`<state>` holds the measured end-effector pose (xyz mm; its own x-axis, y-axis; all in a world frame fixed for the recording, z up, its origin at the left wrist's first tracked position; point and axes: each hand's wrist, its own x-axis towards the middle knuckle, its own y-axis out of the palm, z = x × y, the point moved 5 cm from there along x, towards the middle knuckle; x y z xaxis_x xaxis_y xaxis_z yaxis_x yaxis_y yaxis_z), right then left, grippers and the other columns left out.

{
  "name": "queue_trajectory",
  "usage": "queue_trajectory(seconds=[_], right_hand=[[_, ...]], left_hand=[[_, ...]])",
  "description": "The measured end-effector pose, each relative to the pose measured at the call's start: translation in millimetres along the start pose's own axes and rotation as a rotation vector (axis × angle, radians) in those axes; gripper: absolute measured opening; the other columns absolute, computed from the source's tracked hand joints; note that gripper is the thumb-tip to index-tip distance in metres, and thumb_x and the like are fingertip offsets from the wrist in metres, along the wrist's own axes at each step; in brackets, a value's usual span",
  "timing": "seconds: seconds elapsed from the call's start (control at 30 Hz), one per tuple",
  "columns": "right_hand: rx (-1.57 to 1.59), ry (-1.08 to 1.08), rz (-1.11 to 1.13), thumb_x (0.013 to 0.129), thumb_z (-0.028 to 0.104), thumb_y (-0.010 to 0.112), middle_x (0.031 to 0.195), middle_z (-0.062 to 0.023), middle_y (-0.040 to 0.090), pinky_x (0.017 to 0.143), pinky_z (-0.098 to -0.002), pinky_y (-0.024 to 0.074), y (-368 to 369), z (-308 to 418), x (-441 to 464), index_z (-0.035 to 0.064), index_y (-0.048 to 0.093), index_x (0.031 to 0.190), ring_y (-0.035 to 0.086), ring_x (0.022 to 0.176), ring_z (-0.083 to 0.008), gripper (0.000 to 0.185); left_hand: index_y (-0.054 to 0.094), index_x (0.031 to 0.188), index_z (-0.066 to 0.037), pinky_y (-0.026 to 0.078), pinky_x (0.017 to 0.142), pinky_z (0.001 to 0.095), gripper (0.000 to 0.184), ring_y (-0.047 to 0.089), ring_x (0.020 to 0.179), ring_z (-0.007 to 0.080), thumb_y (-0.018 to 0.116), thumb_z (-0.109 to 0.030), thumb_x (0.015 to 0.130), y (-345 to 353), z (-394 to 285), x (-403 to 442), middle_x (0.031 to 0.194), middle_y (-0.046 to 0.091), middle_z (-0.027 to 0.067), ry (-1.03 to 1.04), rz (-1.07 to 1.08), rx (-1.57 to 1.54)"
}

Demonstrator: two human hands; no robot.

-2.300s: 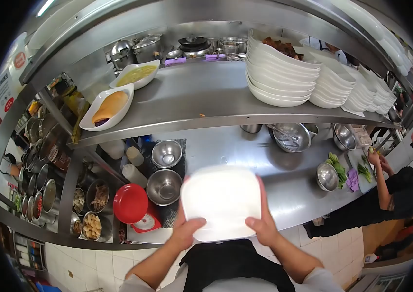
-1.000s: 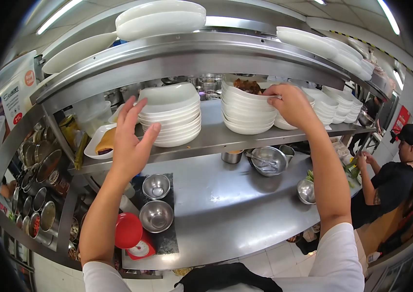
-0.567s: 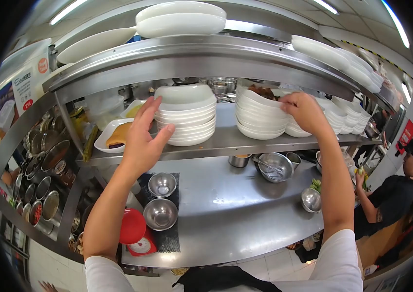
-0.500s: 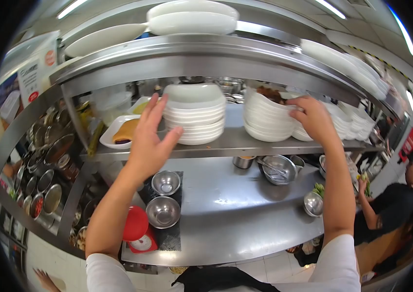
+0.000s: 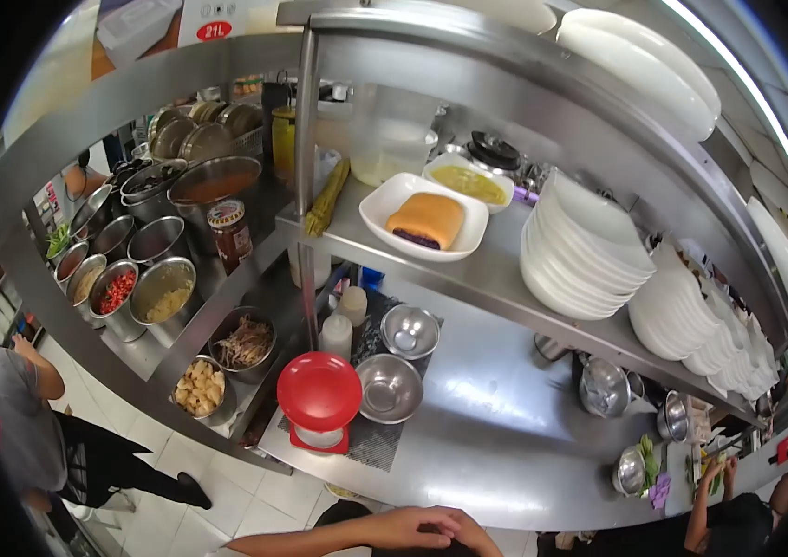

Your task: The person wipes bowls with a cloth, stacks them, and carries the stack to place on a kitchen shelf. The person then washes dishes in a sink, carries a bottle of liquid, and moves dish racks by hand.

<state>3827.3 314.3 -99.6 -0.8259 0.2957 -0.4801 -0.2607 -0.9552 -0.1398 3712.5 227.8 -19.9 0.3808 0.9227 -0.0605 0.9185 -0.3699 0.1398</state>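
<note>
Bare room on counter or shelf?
Grey steel counter: broad middle, right of two round steel bowls. Grey steel shelf: narrow gap between white square dish and white stacked dishes. Crowded: counter's left end, shelf's right.

Beyond the fingers (image 5: 435, 539): a steel bench (image 5: 477, 427) beneath a metal shelf (image 5: 496, 265). Left, pale floor tiles (image 5: 166, 515); above right, a light tube (image 5: 734, 76).

Low down, the left hand (image 5: 412, 526) and right hand (image 5: 471, 532) overlap, some fingers lost from sight, and the bottom edge slices off both arms (image 5: 315, 539). The red pan (image 5: 319, 390) covers much of the dial (image 5: 321, 441) beneath! Up top, a white plate (image 5: 510, 11) runs out of shot.
</note>
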Motion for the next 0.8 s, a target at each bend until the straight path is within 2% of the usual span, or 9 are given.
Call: queue_trajectory(seconds=[0.07,0.13,0.23,0.33,0.37,0.47,0.53,0.6,0.8], right_hand=[[-0.146,0.215,-0.04,0.087,0.019,0.053,0.098,-0.0091,0.064,0.083,-0.029,0.0452,7.6,-2.9,0.9,0.0013,0.058,0.114,0.059,0.092,-0.0172,0.032],[-0.061,0.22,0.065,0.087,0.018,0.053,0.1,-0.0087,0.064,0.08,-0.0298,0.0461,8.4,-25.6,16.0,0.0037,0.059,0.113,0.06,0.09,-0.0176,0.03],[-0.164,0.078,0.138,0.086,0.016,0.053,0.1,-0.0089,0.064,0.079,-0.0306,0.0464,13.1,1.5,25.1,0.0041,0.058,0.112,0.06,0.09,-0.0187,0.029],[-0.276,-0.245,0.29,0.086,0.014,0.052,0.1,-0.0104,0.063,0.08,-0.031,0.0465,34.2,-21.6,48.1,0.0018,0.057,0.111,0.06,0.092,-0.0198,0.028],[-0.28,-0.25,0.327,0.087,0.013,0.051,0.097,-0.0121,0.063,0.079,-0.0314,0.0466,48.7,-18.9,51.0,0.0007,0.058,0.108,0.06,0.092,-0.0205,0.025],[-0.24,-0.568,0.633,0.088,0.014,0.049,0.094,-0.0108,0.063,0.078,-0.031,0.0464,86.7,-46.8,61.9,0.0012,0.059,0.106,0.059,0.089,-0.0191,0.024],[-0.265,-0.294,0.775,0.089,0.017,0.049,0.093,-0.0079,0.063,0.075,-0.0276,0.0457,115.2,-56.4,64.6,0.002,0.059,0.107,0.057,0.087,-0.0138,0.026],[-0.042,-0.228,0.771,0.089,0.018,0.051,0.095,-0.0074,0.063,0.075,-0.0262,0.0458,144.2,-63.2,59.2,0.0029,0.06,0.109,0.057,0.087,-0.0127,0.027],[-0.165,-0.142,0.826,0.089,0.02,0.053,0.097,-0.0057,0.064,0.074,-0.0258,0.0461,173.7,-26.0,48.8,0.0041,0.06,0.11,0.057,0.087,-0.0118,0.027]], left_hand=[[0.05,0.125,-0.009,0.039,0.095,0.0275,0.039,0.051,0.107,0.0144,0.057,-0.022,0.09,-8.6,5.0,-16.0,0.115,0.055,0.0088,-0.101,0.009,-0.143],[0.049,0.127,-0.008,0.04,0.095,0.0278,0.042,0.052,0.107,0.0159,0.058,-0.024,0.089,-16.0,6.1,-25.1,0.116,0.055,0.0099,-0.132,0.004,-0.031],[0.047,0.128,-0.006,0.041,0.094,0.0278,0.045,0.052,0.108,0.0163,0.059,-0.025,0.089,-14.0,1.7,-39.1,0.116,0.056,0.0105,-0.157,-0.103,0.134],[0.047,0.127,-0.004,0.041,0.094,0.0279,0.046,0.052,0.108,0.0163,0.059,-0.026,0.088,2.7,23.2,-48.9,0.115,0.056,0.0102,-0.087,-0.336,0.068],[0.048,0.125,-0.004,0.042,0.092,0.0283,0.044,0.053,0.106,0.0163,0.058,-0.027,0.089,11.6,16.3,-56.8,0.113,0.057,0.0097,-0.101,-0.396,0.019],[0.049,0.123,-0.003,0.043,0.089,0.029,0.044,0.055,0.102,0.0166,0.057,-0.03,0.089,41.6,24.4,-80.6,0.109,0.059,0.0095,-0.131,-0.528,-0.014],[0.05,0.122,-0.002,0.044,0.087,0.0302,0.046,0.056,0.1,0.0184,0.056,-0.033,0.089,51.5,24.2,-104.1,0.106,0.06,0.0106,-0.258,-0.587,0.139],[0.05,0.122,-0.001,0.044,0.088,0.0307,0.046,0.057,0.1,0.0196,0.056,-0.034,0.089,57.3,18.9,-124.6,0.106,0.061,0.0113,-0.377,-0.642,0.171],[0.047,0.125,-0.002,0.043,0.089,0.0329,0.049,0.056,0.103,0.0237,0.053,-0.036,0.09,68.6,10.1,-174.0,0.111,0.059,0.0141,-0.288,-0.843,0.156]])
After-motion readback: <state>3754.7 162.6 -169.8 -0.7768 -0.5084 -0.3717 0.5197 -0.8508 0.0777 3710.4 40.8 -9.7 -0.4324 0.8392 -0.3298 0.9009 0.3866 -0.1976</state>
